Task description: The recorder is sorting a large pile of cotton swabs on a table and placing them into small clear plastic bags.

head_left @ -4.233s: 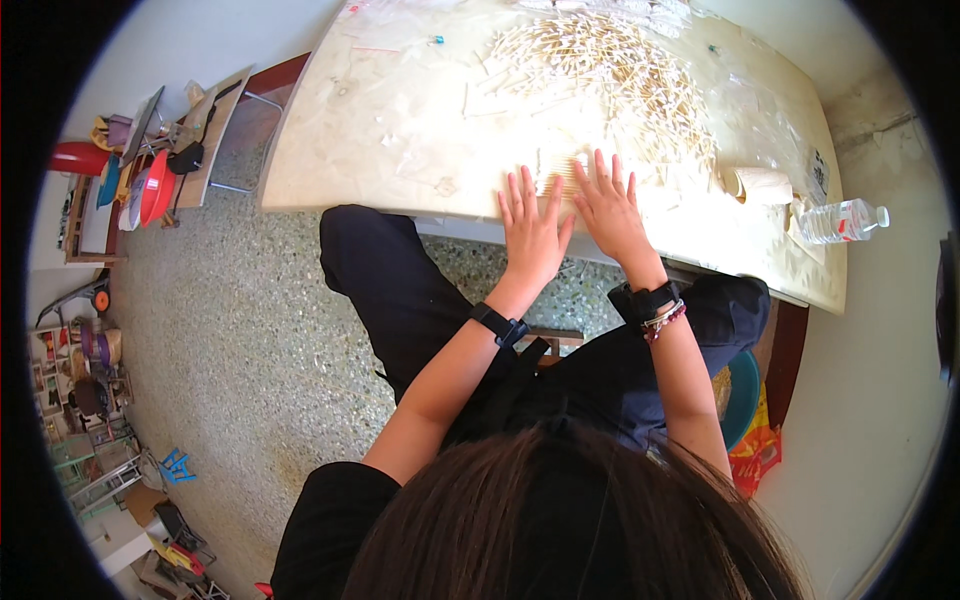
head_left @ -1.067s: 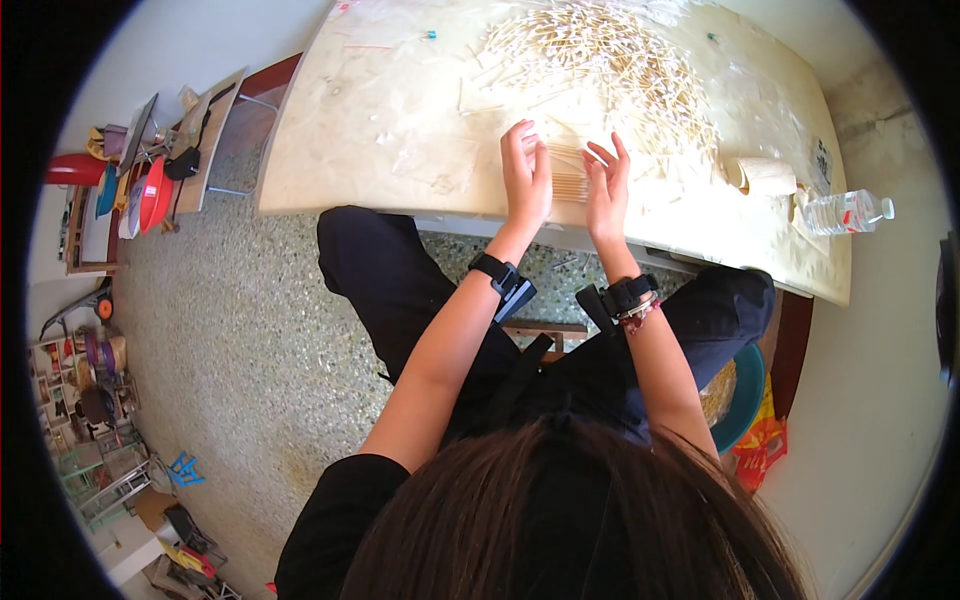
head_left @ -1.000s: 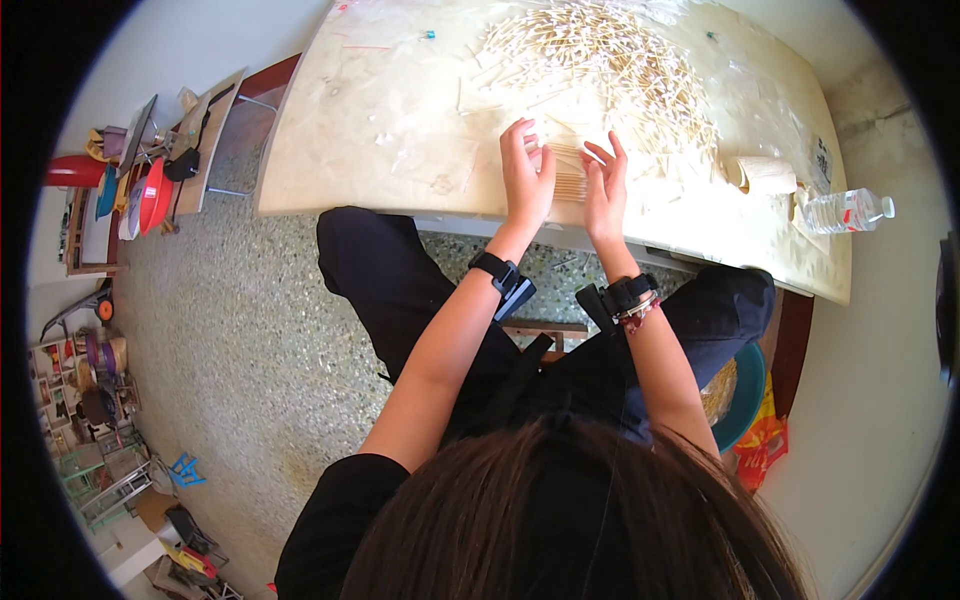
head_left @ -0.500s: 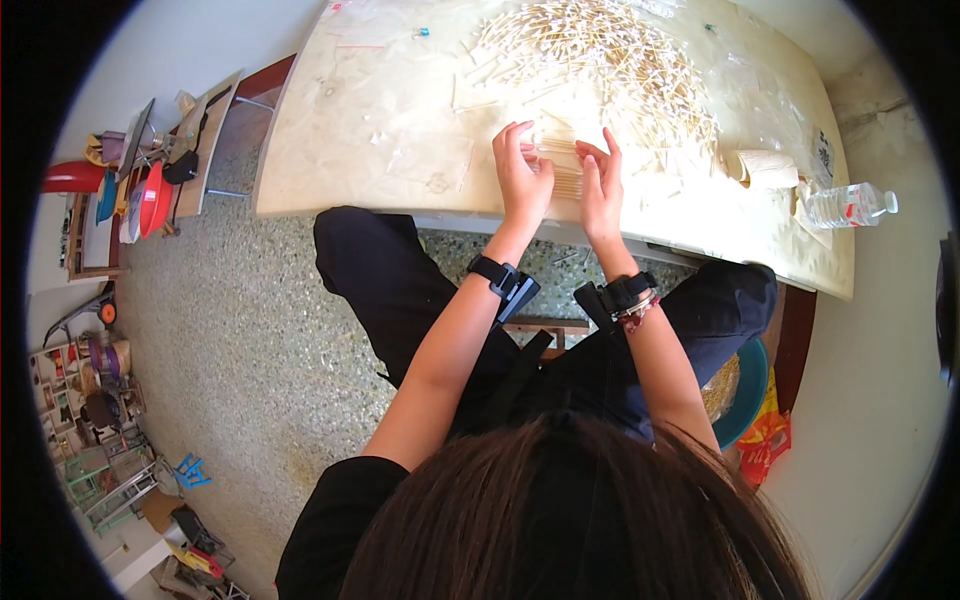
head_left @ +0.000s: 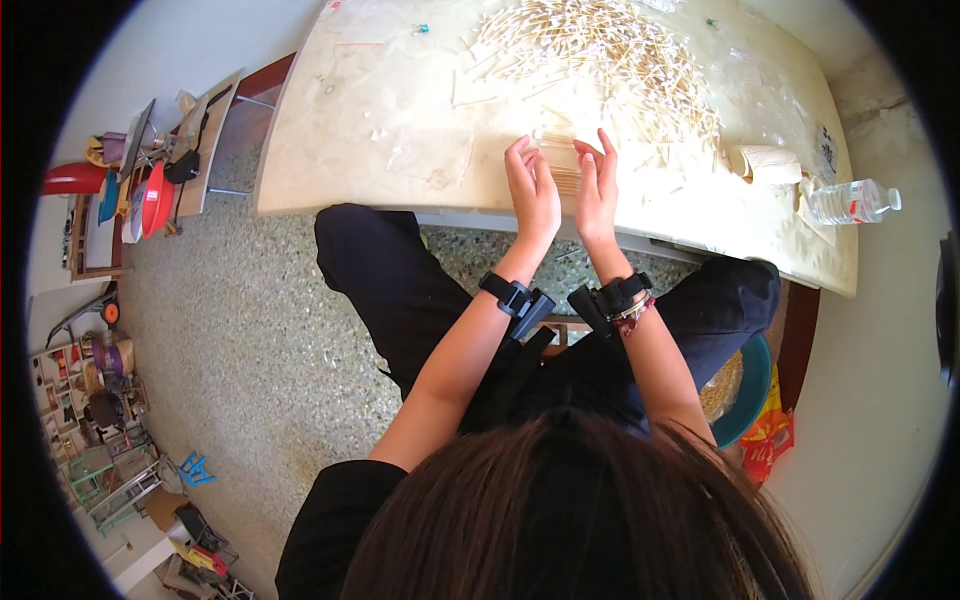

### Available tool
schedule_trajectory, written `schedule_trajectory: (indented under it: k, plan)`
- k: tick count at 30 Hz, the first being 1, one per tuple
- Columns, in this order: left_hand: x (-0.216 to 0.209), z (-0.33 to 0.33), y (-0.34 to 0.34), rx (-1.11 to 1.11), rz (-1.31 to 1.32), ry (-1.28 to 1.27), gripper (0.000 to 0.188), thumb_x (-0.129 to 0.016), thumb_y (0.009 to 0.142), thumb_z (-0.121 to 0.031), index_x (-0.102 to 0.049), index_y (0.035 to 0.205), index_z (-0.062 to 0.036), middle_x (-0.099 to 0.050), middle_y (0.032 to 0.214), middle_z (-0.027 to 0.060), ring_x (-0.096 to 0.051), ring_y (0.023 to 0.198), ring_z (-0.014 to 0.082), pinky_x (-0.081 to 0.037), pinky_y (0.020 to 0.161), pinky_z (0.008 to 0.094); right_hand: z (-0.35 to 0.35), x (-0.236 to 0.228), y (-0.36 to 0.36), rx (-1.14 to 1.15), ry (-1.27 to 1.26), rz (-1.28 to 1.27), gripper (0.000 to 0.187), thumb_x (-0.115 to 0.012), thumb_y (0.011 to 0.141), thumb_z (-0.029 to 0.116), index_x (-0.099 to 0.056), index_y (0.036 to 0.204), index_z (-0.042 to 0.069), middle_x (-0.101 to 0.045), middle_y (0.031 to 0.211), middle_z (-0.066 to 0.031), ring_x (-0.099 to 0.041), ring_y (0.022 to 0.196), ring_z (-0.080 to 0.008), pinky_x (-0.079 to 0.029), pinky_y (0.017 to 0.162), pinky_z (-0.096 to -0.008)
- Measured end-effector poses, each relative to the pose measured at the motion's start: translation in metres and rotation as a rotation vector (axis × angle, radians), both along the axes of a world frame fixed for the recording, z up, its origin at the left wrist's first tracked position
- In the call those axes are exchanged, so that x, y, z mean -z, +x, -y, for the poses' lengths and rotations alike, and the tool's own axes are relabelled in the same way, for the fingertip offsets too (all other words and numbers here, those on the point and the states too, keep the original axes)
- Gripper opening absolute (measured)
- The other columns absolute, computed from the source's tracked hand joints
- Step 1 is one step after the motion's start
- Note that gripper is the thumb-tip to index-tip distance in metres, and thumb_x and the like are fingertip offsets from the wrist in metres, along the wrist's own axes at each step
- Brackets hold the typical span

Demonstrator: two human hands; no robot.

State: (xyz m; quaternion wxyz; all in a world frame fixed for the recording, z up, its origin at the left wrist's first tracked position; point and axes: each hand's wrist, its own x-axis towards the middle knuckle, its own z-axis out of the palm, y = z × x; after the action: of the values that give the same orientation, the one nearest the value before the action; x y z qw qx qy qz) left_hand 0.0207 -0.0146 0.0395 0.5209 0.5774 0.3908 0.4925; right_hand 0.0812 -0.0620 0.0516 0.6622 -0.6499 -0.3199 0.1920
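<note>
Between my hands, near the front edge of the table (head_left: 380, 190), a small row of cotton swabs (head_left: 563, 178) lies with the sticks running side to side. At the row's left end is my left hand (head_left: 534, 195), fingers stretched and slightly curved. My right hand (head_left: 597, 190) stands at the other end in a similar pose, fingers extended and apart. Neither hand wraps round the swabs; whether the fingertips touch their ends, I cannot tell. Beyond them spreads a large loose heap of cotton swabs (head_left: 620, 55).
To the right on the table are a paper roll (head_left: 765, 165) and a clear plastic bottle (head_left: 850, 202) lying on its side. A teal basin (head_left: 755, 390) stands beside my right leg, with a red and yellow bag (head_left: 770, 445) next to it. Stray swabs lie around the heap.
My left hand has shifted slightly right and toward me, its fingers now straighter and closer together. My right hand has moved only a little.
</note>
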Motion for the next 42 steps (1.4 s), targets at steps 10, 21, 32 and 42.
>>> schedule_trajectory:
  k: [10,21,32,42]
  plan:
    - [0.003,0.000,-0.034,0.227,-0.535,0.506,0.049,-0.047,0.079,0.002,-0.036,0.126,0.0035,-0.031,0.136,0.0202,-0.027,0.128,0.0375,-0.022,0.106,0.0443,0.024,-0.002,0.017,-0.225,-0.203,0.557,0.047,-0.041,0.087,0.005,-0.033,0.132,0.000,-0.040,0.132,-0.0214,-0.032,0.127,-0.0370,-0.026,0.105,-0.0429]
    - [-0.008,0.015,-0.047,0.393,-0.992,0.616,0.056,-0.044,0.087,-0.019,-0.028,0.134,0.0054,-0.018,0.145,0.0193,-0.015,0.135,0.0352,-0.013,0.107,0.0515,0.039,0.009,0.001,-0.206,-0.631,1.127,0.049,-0.043,0.091,0.024,-0.033,0.135,0.004,-0.031,0.142,-0.0104,-0.020,0.134,-0.0320,-0.015,0.107,-0.0504]
    - [-0.007,0.008,-0.038,0.368,-1.086,0.618,0.058,-0.043,0.087,-0.024,-0.027,0.136,0.0046,-0.017,0.146,0.0180,-0.015,0.135,0.0314,-0.011,0.108,0.0515,0.030,0.006,0.005,-0.183,-0.689,1.204,0.052,-0.042,0.091,0.027,-0.030,0.136,0.003,-0.029,0.143,-0.0097,-0.020,0.134,-0.0307,-0.015,0.107,-0.0501]
    - [-0.009,0.021,-0.043,0.363,-1.102,0.584,0.058,-0.043,0.087,-0.024,-0.027,0.135,0.0051,-0.017,0.145,0.0184,-0.016,0.135,0.0300,-0.011,0.108,0.0509,0.035,0.012,0.003,-0.213,-0.712,1.182,0.053,-0.038,0.093,0.028,-0.027,0.138,0.003,-0.025,0.144,-0.0096,-0.017,0.135,-0.0288,-0.011,0.108,-0.0497]
